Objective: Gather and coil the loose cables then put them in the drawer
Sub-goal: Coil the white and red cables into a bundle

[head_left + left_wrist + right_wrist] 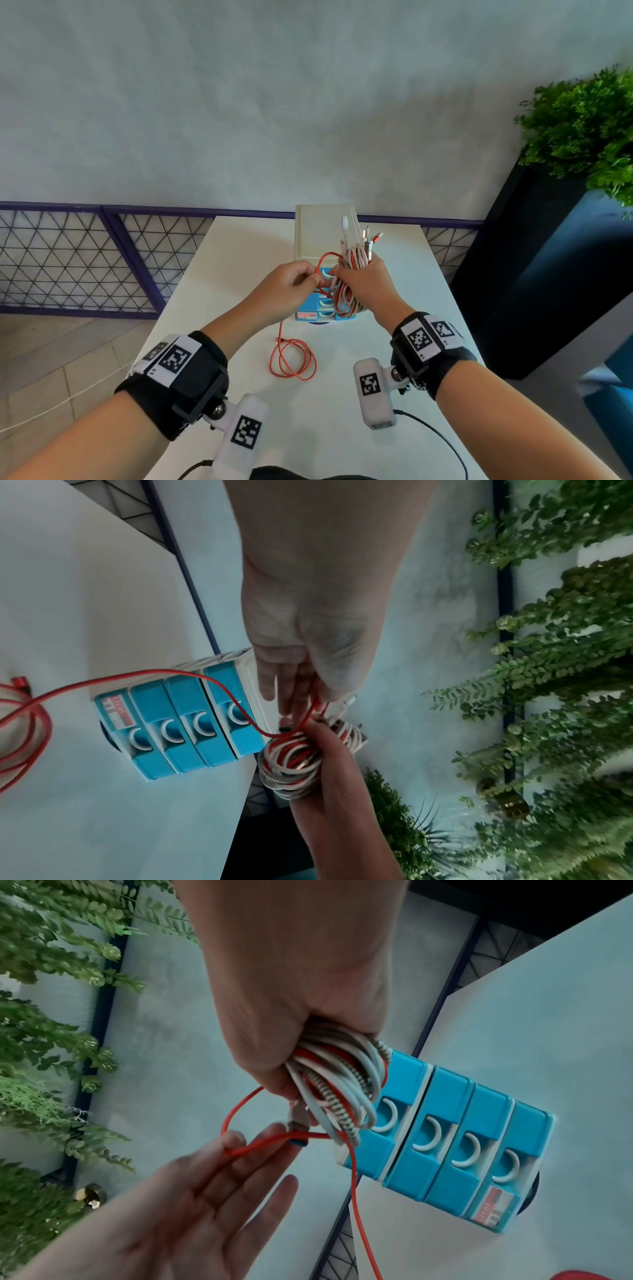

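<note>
My right hand (359, 279) grips a coiled bundle of white, red and braided cables (347, 296), plug ends sticking up. The bundle (342, 1085) hangs just in front of the drawer unit (318, 236), which has a cream top and several shut blue drawers (445, 1137). My left hand (301, 277) pinches a red cable (294, 359) right beside the bundle. From the bundle (291, 761) the red cable (137, 674) runs down to loose loops on the white table (239, 257). In the right wrist view the red cable (359, 1204) crosses the left hand's fingers (260, 1148).
The drawer unit stands at the table's far middle. A dark planter (513, 274) with a green plant (589, 130) is close on the right. A purple mesh railing (68, 260) runs behind the table. A white cord (68, 394) lies on the floor at left.
</note>
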Demonstrator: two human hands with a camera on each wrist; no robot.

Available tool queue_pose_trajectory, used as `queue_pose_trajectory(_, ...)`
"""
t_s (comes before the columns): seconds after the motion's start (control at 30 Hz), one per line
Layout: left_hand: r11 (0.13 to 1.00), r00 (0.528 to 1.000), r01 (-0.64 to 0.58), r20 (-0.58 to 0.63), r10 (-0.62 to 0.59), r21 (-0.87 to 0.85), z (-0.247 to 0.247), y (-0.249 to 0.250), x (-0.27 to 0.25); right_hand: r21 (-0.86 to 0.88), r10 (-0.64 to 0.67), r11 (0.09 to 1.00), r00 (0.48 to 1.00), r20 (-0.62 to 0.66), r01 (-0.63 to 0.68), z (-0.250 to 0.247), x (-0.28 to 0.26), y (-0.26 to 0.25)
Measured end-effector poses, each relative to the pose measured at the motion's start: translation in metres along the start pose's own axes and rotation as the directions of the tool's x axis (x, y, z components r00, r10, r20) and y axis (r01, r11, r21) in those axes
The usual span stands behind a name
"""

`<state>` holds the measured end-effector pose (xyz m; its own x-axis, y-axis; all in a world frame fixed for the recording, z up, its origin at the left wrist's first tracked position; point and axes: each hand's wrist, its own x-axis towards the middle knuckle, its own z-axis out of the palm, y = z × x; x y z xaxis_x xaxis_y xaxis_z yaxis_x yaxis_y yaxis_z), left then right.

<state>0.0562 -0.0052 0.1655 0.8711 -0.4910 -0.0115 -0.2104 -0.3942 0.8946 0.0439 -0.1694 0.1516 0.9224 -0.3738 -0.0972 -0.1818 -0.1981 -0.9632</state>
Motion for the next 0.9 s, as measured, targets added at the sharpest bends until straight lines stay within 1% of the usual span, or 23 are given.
queue_pose_trajectory(0.03, 0.993, 1.0, 0.022, -0.014, -0.024, -0.116, 0.0, 0.0, -0.001, 0.002, 0.003, 1.0, 1.0, 0.009, -0.003, -0.002, 0.0, -0.002)
queue_pose_trajectory(0.1, 0.946, 0.998, 0.041, -0.023, -0.051, -0.321, -0.001, 0.003, -0.005, 0.047, 0.004, 0.999, 0.999, 0.037, -0.006, -0.006, 0.0, -0.006)
queue_pose_trajectory(0.17, 0.901, 0.998, 0.021, -0.048, -0.046, -0.434, -0.004, 0.004, -0.006, 0.13, 0.009, 0.991, 0.998, 0.056, -0.016, -0.008, -0.001, -0.01)
queue_pose_trajectory(0.23, 0.882, 0.997, 0.036, -0.045, -0.065, -0.47, -0.007, 0.005, -0.009, 0.161, 0.029, 0.986, 0.996, 0.085, -0.043, -0.013, 0.0, -0.01)
queue_pose_trajectory(0.3, 0.866, 0.991, 0.116, -0.005, -0.136, -0.486, -0.01, 0.004, -0.01, 0.166, 0.033, 0.984, 0.989, 0.147, -0.058, -0.017, 0.0, -0.008)
queue_pose_trajectory(0.37, 0.811, 0.976, 0.204, 0.047, -0.213, -0.549, -0.013, 0.004, -0.01, 0.19, -0.005, 0.981, 0.973, 0.229, -0.04, -0.019, 0.0, -0.006)
queue_pose_trajectory(0.43, 0.771, 0.97, 0.24, 0.109, -0.219, -0.59, -0.014, 0.006, -0.01, 0.2, -0.038, 0.98, 0.958, 0.284, -0.021, -0.017, -0.001, -0.003)
queue_pose_trajectory(0.53, 0.799, 0.967, 0.245, 0.194, -0.164, -0.549, -0.01, 0.011, -0.009, 0.181, -0.029, 0.983, 0.945, 0.327, -0.032, -0.012, -0.005, -0.003)
queue_pose_trajectory(0.63, 0.837, 0.966, 0.236, 0.21, -0.148, -0.495, -0.004, 0.016, -0.005, 0.267, -0.062, 0.962, 0.912, 0.407, -0.054, -0.006, -0.012, -0.006)
queue_pose_trajectory(0.77, 0.877, 0.958, 0.258, 0.223, -0.179, -0.405, -0.003, 0.023, 0.001, 0.336, -0.055, 0.936, 0.897, 0.438, -0.107, -0.002, -0.015, -0.007)
queue_pose_trajectory(0.87, 0.921, 0.952, 0.265, 0.227, -0.204, -0.286, -0.003, 0.025, 0.004, 0.322, -0.084, 0.941, 0.847, 0.525, -0.107, -0.001, -0.017, -0.006)
queue_pose_trajectory(0.9, 0.93, 0.951, 0.267, 0.226, -0.211, -0.253, -0.003, 0.024, 0.005, 0.306, -0.086, 0.947, 0.844, 0.529, -0.095, -0.002, -0.019, -0.007)
